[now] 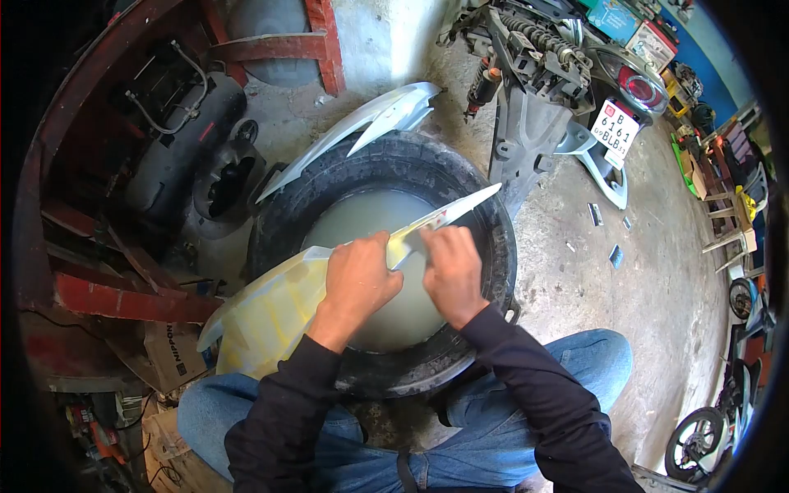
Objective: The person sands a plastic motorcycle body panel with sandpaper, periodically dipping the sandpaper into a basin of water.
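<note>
A long, pointed motorcycle body panel [275,306], patchy white and yellow, lies slanted across a black rubber tub [386,382] of cloudy water [362,218]. My left hand [357,283] is closed around the panel's narrow middle. Just to the right, my right hand [454,267] presses curled fingers against the panel's tapering end. Whatever is under those fingers, if anything, is hidden. On the tub's far left rim rests a second white panel [362,123].
A partly stripped motorcycle [534,107] with a licence plate [615,133] stands at the upper right. To the left are a red metal frame [123,297] and a dark tank [177,135]. Small blue pieces [615,256] lie on the concrete floor [575,304].
</note>
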`<state>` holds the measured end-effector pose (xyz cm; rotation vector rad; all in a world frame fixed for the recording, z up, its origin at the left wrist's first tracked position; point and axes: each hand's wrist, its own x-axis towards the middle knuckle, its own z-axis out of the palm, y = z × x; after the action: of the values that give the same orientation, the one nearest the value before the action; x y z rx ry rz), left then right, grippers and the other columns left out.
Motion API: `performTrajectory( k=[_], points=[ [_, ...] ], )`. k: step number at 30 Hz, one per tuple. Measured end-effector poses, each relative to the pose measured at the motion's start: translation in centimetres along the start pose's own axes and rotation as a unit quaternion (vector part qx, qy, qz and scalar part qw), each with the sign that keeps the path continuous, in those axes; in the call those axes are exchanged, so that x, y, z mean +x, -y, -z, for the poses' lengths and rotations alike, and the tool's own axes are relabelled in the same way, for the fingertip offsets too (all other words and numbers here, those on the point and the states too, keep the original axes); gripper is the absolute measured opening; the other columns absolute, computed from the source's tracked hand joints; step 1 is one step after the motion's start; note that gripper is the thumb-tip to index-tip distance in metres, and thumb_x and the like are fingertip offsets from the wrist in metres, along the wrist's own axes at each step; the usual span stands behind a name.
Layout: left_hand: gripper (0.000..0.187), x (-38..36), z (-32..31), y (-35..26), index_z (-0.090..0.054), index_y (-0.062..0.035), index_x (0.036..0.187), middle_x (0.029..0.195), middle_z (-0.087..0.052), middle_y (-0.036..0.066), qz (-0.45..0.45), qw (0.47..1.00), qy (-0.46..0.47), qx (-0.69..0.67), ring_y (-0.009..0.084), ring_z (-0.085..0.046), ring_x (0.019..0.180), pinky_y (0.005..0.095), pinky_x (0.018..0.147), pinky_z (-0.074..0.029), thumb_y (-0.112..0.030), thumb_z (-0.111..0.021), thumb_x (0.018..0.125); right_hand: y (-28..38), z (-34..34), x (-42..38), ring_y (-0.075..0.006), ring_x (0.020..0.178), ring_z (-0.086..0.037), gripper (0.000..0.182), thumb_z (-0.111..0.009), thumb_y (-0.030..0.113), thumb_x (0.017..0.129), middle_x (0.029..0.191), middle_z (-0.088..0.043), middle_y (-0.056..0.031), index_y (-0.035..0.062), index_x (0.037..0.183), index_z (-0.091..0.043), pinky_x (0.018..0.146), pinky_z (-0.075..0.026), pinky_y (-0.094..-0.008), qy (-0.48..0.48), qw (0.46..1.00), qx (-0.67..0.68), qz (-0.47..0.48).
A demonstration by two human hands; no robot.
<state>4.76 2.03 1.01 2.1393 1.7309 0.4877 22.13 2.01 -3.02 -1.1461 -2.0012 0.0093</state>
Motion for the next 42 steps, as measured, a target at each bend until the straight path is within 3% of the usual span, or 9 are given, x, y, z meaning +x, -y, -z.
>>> performTrajectory(
  k=[2, 3, 5, 10, 19, 24, 27, 30, 42],
  points=[
    [0.052, 0.3, -0.2, 0.4, -0.071, 0.0025, 0.117, 0.086, -0.072, 0.028, 0.012, 1.0, 0.006, -0.01, 0.0462, -0.07, 0.084, 0.0518, 0.078, -0.056, -0.014, -0.069, 0.068, 0.3, -0.1, -0.1, -0.0308, 0.088, -0.058, 0.04, -0.066, -0.007, 0.073, 0.096, -0.06, -0.0109, -0.0006, 0.113, -0.068, 0.075, -0.048, -0.042, -0.007, 0.999, 0.019, 0.026],
    [0.052, 0.4, 0.0, 0.2, -0.071, 0.0025, 0.117, 0.086, -0.072, 0.028, 0.01, 1.0, 0.005, -0.009, 0.0462, -0.07, 0.084, 0.0518, 0.078, -0.056, -0.014, -0.069, 0.068, -0.2, 0.1, 0.2, -0.0308, 0.088, -0.058, 0.04, -0.066, -0.007, 0.073, 0.096, -0.06, -0.0109, -0.0006, 0.113, -0.068, 0.075, -0.048, -0.042, -0.01, 0.999, 0.018, 0.026],
    [0.03, -0.1, 0.3, -0.3, -0.069, 0.0013, 0.096, 0.083, -0.072, 0.026, 0.003, 1.0, 0.0, -0.01, 0.044, -0.071, 0.08, 0.0514, 0.08, -0.056, -0.012, -0.069, 0.07, -1.3, 0.7, 0.5, -0.0307, 0.088, -0.058, 0.041, -0.066, -0.008, 0.073, 0.097, -0.061, -0.0114, -0.0006, 0.113, -0.068, 0.075, -0.048, -0.0419, -0.008, 1.0, -0.015, -0.013],
    [0.03, 0.1, 0.0, 0.0, -0.069, 0.0012, 0.097, 0.082, -0.072, 0.025, -0.007, 1.0, -0.008, -0.01, 0.0437, -0.071, 0.079, 0.052, 0.08, -0.055, -0.012, -0.068, 0.07, -0.7, 0.5, 0.0, -0.0315, 0.087, -0.057, 0.041, -0.065, -0.008, 0.072, 0.093, -0.06, -0.0116, 0.0, 0.112, -0.068, 0.076, -0.049, -0.0428, -0.004, 0.999, 0.019, 0.049],
    [0.029, 0.2, 0.3, 0.0, -0.068, 0.0016, 0.095, 0.082, -0.072, 0.026, -0.004, 1.0, -0.007, -0.011, 0.0448, -0.07, 0.079, 0.053, 0.08, -0.055, -0.012, -0.067, 0.069, -0.8, 0.8, 0.8, -0.0345, 0.089, -0.059, 0.045, -0.064, -0.014, 0.068, 0.095, -0.062, -0.0144, -0.0011, 0.11, -0.068, 0.078, -0.05, -0.0436, -0.013, 0.999, 0.005, -0.036],
    [0.028, 0.2, 0.1, 0.3, -0.068, 0.0015, 0.095, 0.083, -0.072, 0.026, -0.002, 1.0, -0.008, -0.012, 0.0448, -0.071, 0.08, 0.0533, 0.08, -0.055, -0.012, -0.067, 0.07, -0.3, 0.5, 0.5, -0.0326, 0.086, -0.057, 0.041, -0.064, -0.009, 0.072, 0.095, -0.061, -0.0126, -0.0009, 0.112, -0.068, 0.076, -0.049, -0.0428, -0.007, 0.999, 0.015, 0.032],
    [0.029, 0.0, 0.2, 0.0, -0.068, 0.0017, 0.096, 0.084, -0.072, 0.026, 0.007, 1.0, 0.008, -0.007, 0.0447, -0.071, 0.081, 0.0534, 0.081, -0.055, -0.012, -0.067, 0.07, -0.6, 0.3, 0.5, -0.0344, 0.089, -0.058, 0.047, -0.062, -0.014, 0.066, 0.096, -0.062, -0.0138, -0.0002, 0.111, -0.069, 0.077, -0.05, -0.0431, -0.016, 0.999, -0.009, -0.035],
    [0.03, 0.4, 0.4, -0.1, -0.069, 0.0018, 0.097, 0.084, -0.072, 0.026, 0.008, 1.0, 0.004, -0.004, 0.0445, -0.071, 0.082, 0.0536, 0.081, -0.055, -0.012, -0.067, 0.07, 0.5, 0.3, 0.2, -0.0345, 0.088, -0.057, 0.043, -0.062, -0.014, 0.067, 0.095, -0.062, -0.0135, -0.0011, 0.108, -0.068, 0.076, -0.049, -0.0435, -0.005, 0.999, 0.049, 0.019],
    [0.029, 0.3, -0.1, 0.1, -0.068, 0.0015, 0.095, 0.084, -0.072, 0.026, 0.003, 1.0, 0.007, 0.004, 0.0449, -0.071, 0.081, 0.0533, 0.081, -0.055, -0.013, -0.07, 0.07, 0.4, 0.1, 0.1, -0.0343, 0.089, -0.057, 0.045, -0.064, -0.013, 0.069, 0.094, -0.06, -0.0132, 0.0004, 0.111, -0.069, 0.078, -0.049, -0.0437, -0.002, 1.0, -0.009, -0.029]
  ],
)
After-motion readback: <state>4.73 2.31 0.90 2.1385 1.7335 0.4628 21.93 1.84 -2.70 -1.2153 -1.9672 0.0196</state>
